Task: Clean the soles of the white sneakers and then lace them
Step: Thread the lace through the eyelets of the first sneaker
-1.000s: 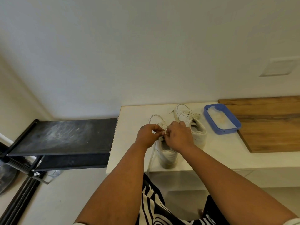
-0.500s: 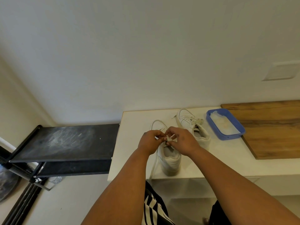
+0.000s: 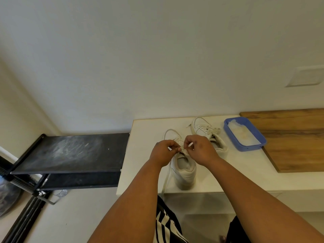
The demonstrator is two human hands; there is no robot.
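Two white sneakers stand on a white counter (image 3: 245, 174). The near sneaker (image 3: 185, 170) points away from me, heel toward the counter's front edge. My left hand (image 3: 164, 152) and my right hand (image 3: 201, 149) meet over its tongue, each pinching a piece of its white lace (image 3: 182, 149). One loose lace end (image 3: 166, 179) trails down the sneaker's left side and over the counter edge. The far sneaker (image 3: 208, 134) sits behind my right hand, laced, its heel partly hidden by that hand.
A blue plastic tray (image 3: 244, 148) holding a whitish cloth sits right of the far sneaker. A wooden board (image 3: 296, 141) covers the counter's right part. A black metal rack (image 3: 70, 153) stands left of the counter. The wall rises close behind.
My hands have shifted slightly apart over the near sneaker, fingertips now pinching the lace between them. The camera view has tilted a little upward.
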